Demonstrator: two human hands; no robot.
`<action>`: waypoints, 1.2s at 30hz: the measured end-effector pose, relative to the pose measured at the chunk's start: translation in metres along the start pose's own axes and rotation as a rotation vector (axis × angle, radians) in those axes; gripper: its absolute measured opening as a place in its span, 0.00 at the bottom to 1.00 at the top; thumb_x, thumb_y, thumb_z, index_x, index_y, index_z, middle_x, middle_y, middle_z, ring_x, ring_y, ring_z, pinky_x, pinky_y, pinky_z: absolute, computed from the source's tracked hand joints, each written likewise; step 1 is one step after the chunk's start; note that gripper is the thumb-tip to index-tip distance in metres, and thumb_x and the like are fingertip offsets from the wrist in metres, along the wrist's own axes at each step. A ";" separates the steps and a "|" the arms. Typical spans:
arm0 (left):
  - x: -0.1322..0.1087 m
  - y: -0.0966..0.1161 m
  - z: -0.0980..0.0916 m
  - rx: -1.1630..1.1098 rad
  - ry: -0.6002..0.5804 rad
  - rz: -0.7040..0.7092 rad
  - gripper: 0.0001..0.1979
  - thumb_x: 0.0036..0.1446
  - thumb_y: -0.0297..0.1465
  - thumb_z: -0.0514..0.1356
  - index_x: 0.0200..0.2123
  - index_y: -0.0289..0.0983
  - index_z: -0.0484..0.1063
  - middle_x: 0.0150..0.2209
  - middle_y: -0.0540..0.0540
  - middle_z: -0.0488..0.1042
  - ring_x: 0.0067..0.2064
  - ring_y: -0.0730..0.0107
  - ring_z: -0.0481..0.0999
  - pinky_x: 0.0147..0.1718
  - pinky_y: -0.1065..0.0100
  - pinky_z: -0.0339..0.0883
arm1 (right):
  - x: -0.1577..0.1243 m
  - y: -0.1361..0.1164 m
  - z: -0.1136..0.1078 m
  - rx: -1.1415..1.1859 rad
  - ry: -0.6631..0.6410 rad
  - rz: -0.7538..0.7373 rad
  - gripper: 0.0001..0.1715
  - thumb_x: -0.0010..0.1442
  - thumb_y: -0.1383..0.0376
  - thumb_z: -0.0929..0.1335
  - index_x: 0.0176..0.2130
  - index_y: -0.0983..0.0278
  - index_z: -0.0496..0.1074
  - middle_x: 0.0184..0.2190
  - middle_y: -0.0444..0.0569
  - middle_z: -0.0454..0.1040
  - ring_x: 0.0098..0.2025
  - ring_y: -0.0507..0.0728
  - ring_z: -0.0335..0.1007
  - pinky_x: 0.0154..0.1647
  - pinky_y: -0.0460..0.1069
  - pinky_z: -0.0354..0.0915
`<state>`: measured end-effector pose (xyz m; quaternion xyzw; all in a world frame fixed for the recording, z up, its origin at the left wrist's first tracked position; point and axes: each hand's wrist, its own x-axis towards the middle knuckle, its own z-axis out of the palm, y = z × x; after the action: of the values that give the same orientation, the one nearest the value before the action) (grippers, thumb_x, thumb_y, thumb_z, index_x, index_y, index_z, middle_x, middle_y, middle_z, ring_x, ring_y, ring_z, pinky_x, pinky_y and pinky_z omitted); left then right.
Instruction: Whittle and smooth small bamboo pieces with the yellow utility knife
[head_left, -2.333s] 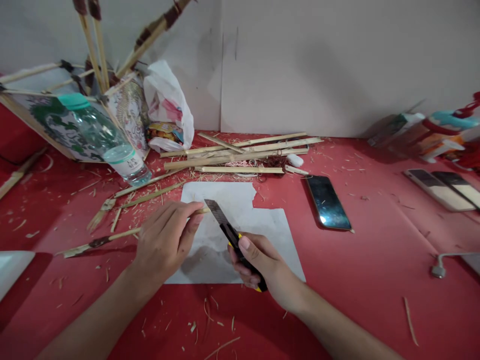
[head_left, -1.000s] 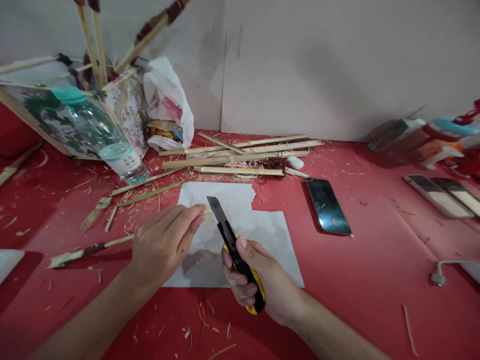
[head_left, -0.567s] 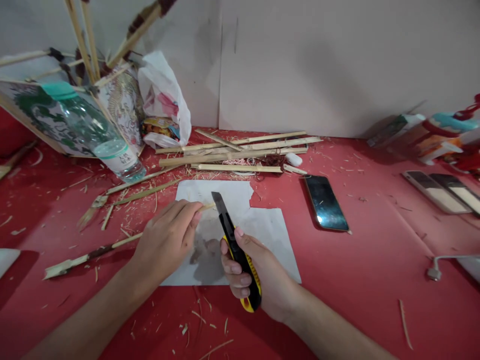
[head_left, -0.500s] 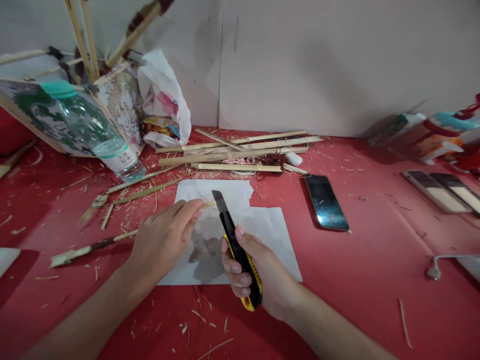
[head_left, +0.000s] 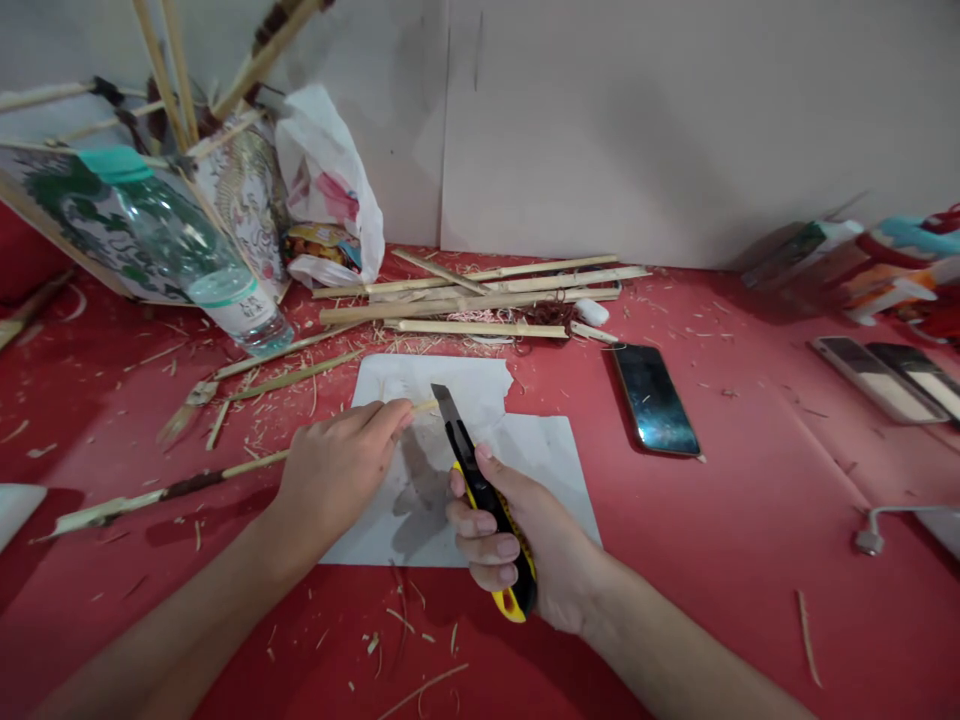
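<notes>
Yellow-black cutter [head_left: 484, 490]: right hand [head_left: 544, 525] grip wrapped round its handle, blade up-left, just at the stick [head_left: 255, 464] tip. Stick sits in left hand [head_left: 341, 460], grip pinched near the tip above the paper [head_left: 551, 470]; long axis left-right, crossing the blade. Stick's middle hidden by left hand. Can't tell if blade touches.

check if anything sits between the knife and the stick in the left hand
Nothing visible does: the knife in the right hand has its blade beside the tip of the stick; whether they touch is unclear.
</notes>
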<state>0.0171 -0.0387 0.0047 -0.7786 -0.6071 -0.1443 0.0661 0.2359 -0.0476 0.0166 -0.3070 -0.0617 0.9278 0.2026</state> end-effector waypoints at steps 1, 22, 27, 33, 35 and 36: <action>0.000 0.000 0.000 -0.007 -0.003 0.004 0.10 0.67 0.31 0.54 0.44 0.44 0.76 0.36 0.47 0.82 0.31 0.63 0.80 0.23 0.67 0.60 | 0.000 0.000 0.000 0.016 -0.006 0.010 0.21 0.68 0.47 0.63 0.39 0.62 0.65 0.22 0.36 0.54 0.18 0.44 0.40 0.17 0.40 0.44; 0.005 -0.004 0.004 -0.092 -0.091 0.012 0.12 0.68 0.32 0.53 0.45 0.44 0.77 0.37 0.48 0.83 0.31 0.62 0.81 0.26 0.66 0.63 | -0.003 0.000 0.006 0.006 0.073 0.025 0.23 0.69 0.46 0.61 0.38 0.63 0.65 0.21 0.36 0.53 0.17 0.44 0.40 0.16 0.40 0.43; 0.006 -0.004 0.004 -0.089 -0.083 0.012 0.13 0.69 0.35 0.52 0.46 0.44 0.76 0.38 0.47 0.83 0.32 0.62 0.81 0.25 0.66 0.63 | -0.002 -0.001 0.002 0.015 -0.002 0.019 0.23 0.70 0.46 0.60 0.38 0.63 0.66 0.22 0.36 0.54 0.17 0.43 0.42 0.16 0.40 0.45; 0.007 0.001 -0.002 -0.134 -0.092 -0.048 0.15 0.69 0.35 0.51 0.51 0.42 0.74 0.44 0.45 0.82 0.39 0.61 0.82 0.31 0.64 0.68 | -0.004 0.001 0.005 -0.194 0.057 -0.107 0.21 0.67 0.47 0.64 0.42 0.62 0.66 0.27 0.40 0.63 0.20 0.44 0.54 0.18 0.41 0.56; 0.007 0.001 -0.002 -0.144 -0.109 -0.062 0.15 0.70 0.34 0.50 0.53 0.43 0.73 0.47 0.46 0.81 0.42 0.60 0.82 0.34 0.64 0.69 | -0.004 0.003 0.007 -0.280 0.088 -0.183 0.19 0.65 0.49 0.67 0.42 0.60 0.64 0.29 0.40 0.64 0.21 0.46 0.58 0.17 0.41 0.59; 0.007 0.001 -0.003 -0.146 -0.112 -0.066 0.16 0.70 0.34 0.49 0.53 0.43 0.73 0.48 0.46 0.81 0.43 0.60 0.81 0.35 0.64 0.69 | -0.003 0.004 0.007 -0.322 0.100 -0.222 0.19 0.64 0.49 0.69 0.41 0.60 0.62 0.30 0.40 0.64 0.22 0.47 0.59 0.17 0.42 0.60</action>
<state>0.0194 -0.0333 0.0093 -0.7678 -0.6231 -0.1462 -0.0296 0.2329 -0.0523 0.0230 -0.3726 -0.2324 0.8615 0.2548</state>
